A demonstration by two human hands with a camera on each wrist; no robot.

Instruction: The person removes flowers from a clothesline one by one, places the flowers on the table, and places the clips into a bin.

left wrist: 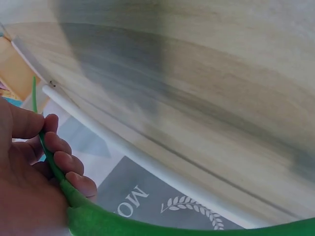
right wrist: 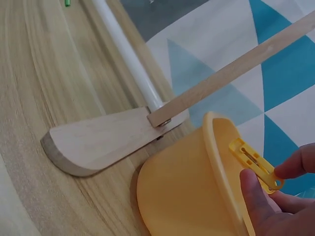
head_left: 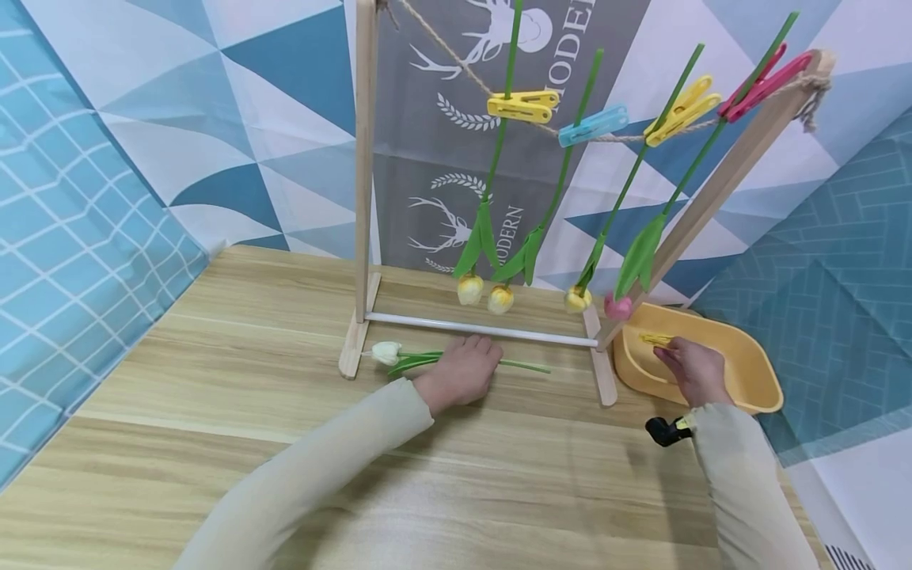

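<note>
A white artificial tulip point(head_left: 387, 353) with a green stem lies sideways low in front of the wooden rack. My left hand point(head_left: 463, 370) pinches its stem point(left wrist: 47, 152) between thumb and fingers, the blossom to the left. Over the yellow-orange basin point(head_left: 757, 378) at the right, my right hand point(head_left: 698, 370) holds a yellow clothespin point(right wrist: 253, 162) by its end between thumb and finger. Four tulips hang upside down from the rack's twine, held by a yellow clip point(head_left: 523, 106), a blue clip point(head_left: 594, 126), another yellow clip point(head_left: 682, 111) and a red clip point(head_left: 765, 85).
The rack has two wooden posts point(head_left: 366, 158), a white crossbar point(head_left: 484, 328) and flat wooden feet point(right wrist: 98, 140) on the wood-grain table point(head_left: 214, 380). Patterned cloth walls point(head_left: 285, 119) stand behind and at the sides. A black wrist device point(head_left: 666, 431) sits by the right sleeve.
</note>
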